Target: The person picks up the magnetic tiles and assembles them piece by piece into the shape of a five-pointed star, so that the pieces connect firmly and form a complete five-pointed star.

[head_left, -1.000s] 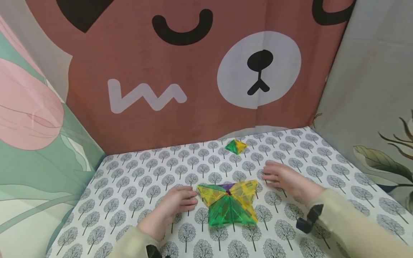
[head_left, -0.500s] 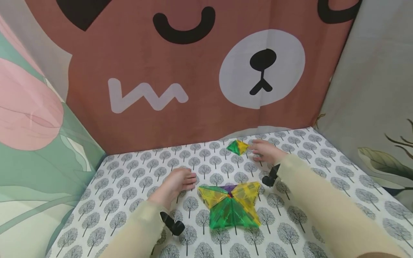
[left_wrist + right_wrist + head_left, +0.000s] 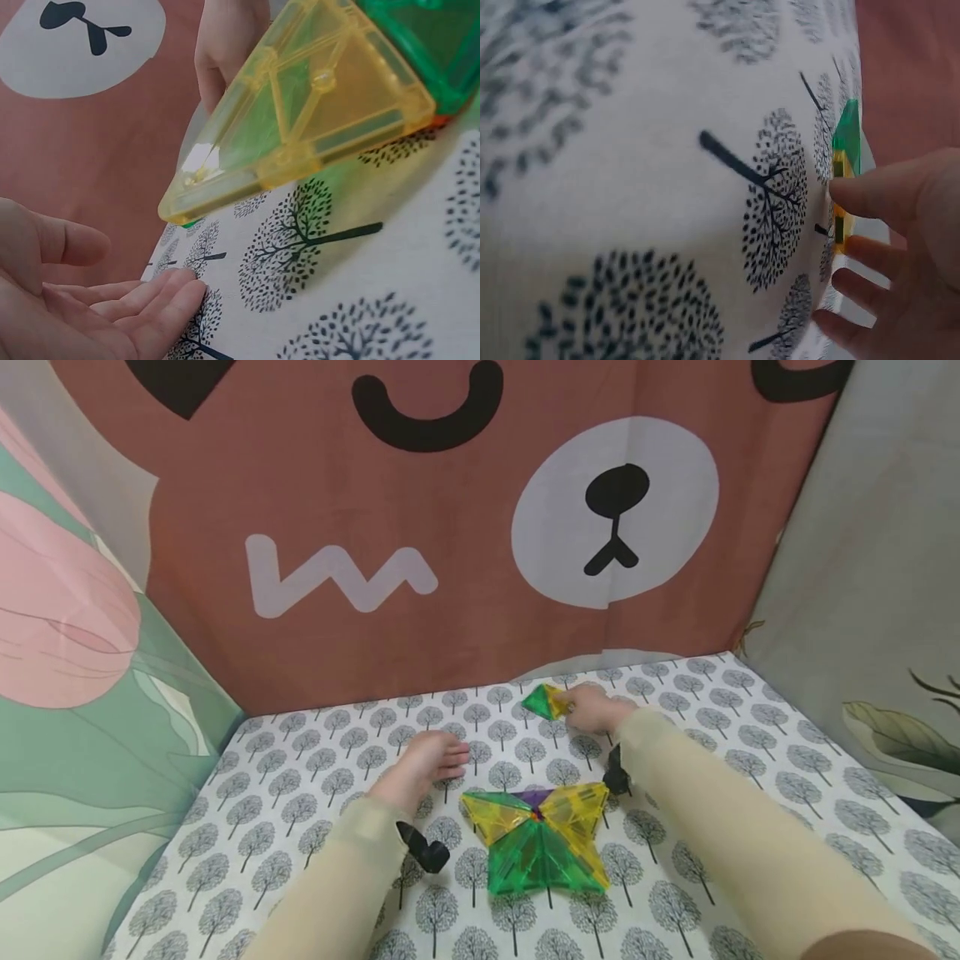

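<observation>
A small pyramid of green and yellow see-through tiles (image 3: 538, 702) lies at the back of the table. My right hand (image 3: 592, 708) is at its yellow side, thumb and index finger at that side with the other fingers loosely bent; the right wrist view shows the thumb overlapping the yellow tile (image 3: 839, 165). Nearer to me lies a larger star-like build of green, yellow and purple tiles (image 3: 536, 847). Beside its far left corner, my left hand (image 3: 431, 762) holds nothing, its fingers extended and thumb apart. A yellow triangular tile (image 3: 300, 90) of this build looms close in the left wrist view.
A white cloth with printed trees (image 3: 300, 827) covers the table. Behind it hangs a brown bear curtain (image 3: 337, 652), with a floral curtain (image 3: 67, 735) at the left and a grey one (image 3: 862, 568) at the right. My right forearm passes beside the larger build.
My right hand has reached forward and left from beside the larger build to the small pyramid, which shifts slightly left. My left hand has moved forward. The larger build stays in place.
</observation>
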Demonstrator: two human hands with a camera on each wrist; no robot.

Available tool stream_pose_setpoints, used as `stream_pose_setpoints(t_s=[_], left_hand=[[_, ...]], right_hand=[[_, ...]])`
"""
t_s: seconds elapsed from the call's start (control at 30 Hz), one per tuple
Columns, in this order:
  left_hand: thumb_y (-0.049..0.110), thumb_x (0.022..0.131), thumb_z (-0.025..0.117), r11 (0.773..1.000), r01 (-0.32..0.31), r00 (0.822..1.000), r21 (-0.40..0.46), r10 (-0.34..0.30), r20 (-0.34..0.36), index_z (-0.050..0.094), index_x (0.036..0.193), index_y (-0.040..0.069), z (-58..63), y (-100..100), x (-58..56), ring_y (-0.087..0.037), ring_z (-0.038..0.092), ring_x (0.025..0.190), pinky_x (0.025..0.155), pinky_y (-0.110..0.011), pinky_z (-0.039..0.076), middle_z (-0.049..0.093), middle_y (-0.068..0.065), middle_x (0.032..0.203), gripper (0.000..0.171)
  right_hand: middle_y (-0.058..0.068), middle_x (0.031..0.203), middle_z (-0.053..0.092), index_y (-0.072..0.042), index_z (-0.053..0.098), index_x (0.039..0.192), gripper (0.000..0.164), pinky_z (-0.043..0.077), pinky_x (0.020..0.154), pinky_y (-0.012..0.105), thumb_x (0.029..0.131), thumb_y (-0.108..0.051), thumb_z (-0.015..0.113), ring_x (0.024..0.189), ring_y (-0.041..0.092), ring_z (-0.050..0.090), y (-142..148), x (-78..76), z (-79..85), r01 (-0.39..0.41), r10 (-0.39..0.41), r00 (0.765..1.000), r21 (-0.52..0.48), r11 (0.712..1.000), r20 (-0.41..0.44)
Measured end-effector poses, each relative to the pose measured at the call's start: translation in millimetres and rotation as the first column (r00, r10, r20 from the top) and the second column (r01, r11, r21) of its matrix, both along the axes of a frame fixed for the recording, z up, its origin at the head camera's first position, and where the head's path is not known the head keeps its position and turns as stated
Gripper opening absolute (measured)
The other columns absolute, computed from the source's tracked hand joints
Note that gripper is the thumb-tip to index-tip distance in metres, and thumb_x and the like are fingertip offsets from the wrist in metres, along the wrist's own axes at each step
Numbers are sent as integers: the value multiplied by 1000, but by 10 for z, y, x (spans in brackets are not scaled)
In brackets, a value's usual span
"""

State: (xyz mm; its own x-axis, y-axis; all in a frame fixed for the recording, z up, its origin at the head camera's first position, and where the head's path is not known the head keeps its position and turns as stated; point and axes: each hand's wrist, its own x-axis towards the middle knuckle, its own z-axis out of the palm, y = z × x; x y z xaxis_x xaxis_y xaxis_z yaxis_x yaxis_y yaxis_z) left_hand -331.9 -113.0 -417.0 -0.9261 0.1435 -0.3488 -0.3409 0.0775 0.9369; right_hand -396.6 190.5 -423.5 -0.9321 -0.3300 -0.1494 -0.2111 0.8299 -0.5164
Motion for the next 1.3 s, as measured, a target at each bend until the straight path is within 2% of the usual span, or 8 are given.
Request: stream_pose_setpoints(t_s=[0.07,0.17,0.23,0.47,0.8,0.93,1.03,1.3], left_hand=[[8,101,46,1000,2,1000,5,-2,3,36,146,-9,10,12,-12,-37,59,116,92,-40,54,58,-26,129,48],[7,101,46,999,25,1000,25,-25,-2,36,145,-9,11,29,-30,-38,58,118,94,-41,53,57,-28,131,48],[7,101,46,998,45,999,43,-45,-3,35,146,-10,15,42,-34,-38,56,120,96,-42,51,56,-29,132,49],[7,102,45,992,93,996,81,-92,-10,33,144,-13,21,114,-54,-40,53,124,101,-42,48,52,-33,134,48],[3,100,47,995,54,998,86,-56,20,31,144,-13,37,211,-40,-42,61,113,91,-41,54,57,-35,125,49],[2,99,46,994,43,998,102,-47,30,32,143,-13,28,221,-38,-43,60,114,92,-42,54,56,-36,125,48],[2,99,46,993,30,999,111,-35,40,34,143,-12,20,224,-30,-42,60,114,94,-42,53,56,-35,126,47],[1,97,54,995,59,998,79,-60,14,46,133,-14,-10,228,-26,-38,61,111,93,-37,53,57,-31,125,40]], right_hand=[[25,148,42,-2,40,150,64,51,81,40,88,5,54,116,35,54,-18,40,25,-74,76,997,63,995,-21],[22,152,36,-7,38,152,65,37,106,55,90,3,57,139,46,29,-48,126,92,-141,140,990,113,984,19],[22,152,36,-9,38,152,67,32,108,59,90,2,59,139,45,29,-78,191,144,-194,191,981,143,970,41],[20,154,33,-12,39,152,63,50,91,47,94,-2,59,128,39,43,-232,437,256,-322,310,945,138,937,106],[19,149,40,-7,45,148,52,37,108,54,98,-12,60,132,40,41,-359,573,298,-366,354,928,93,926,118],[18,150,42,-5,43,149,54,37,107,54,98,-13,58,132,39,42,-327,544,260,-275,283,944,-71,959,168],[23,149,40,2,37,149,56,40,106,52,97,-9,56,130,39,46,-293,524,239,-138,212,944,-281,950,253],[35,144,36,17,34,141,48,52,95,43,98,4,50,109,39,61,-236,525,166,234,108,873,-602,764,476]])
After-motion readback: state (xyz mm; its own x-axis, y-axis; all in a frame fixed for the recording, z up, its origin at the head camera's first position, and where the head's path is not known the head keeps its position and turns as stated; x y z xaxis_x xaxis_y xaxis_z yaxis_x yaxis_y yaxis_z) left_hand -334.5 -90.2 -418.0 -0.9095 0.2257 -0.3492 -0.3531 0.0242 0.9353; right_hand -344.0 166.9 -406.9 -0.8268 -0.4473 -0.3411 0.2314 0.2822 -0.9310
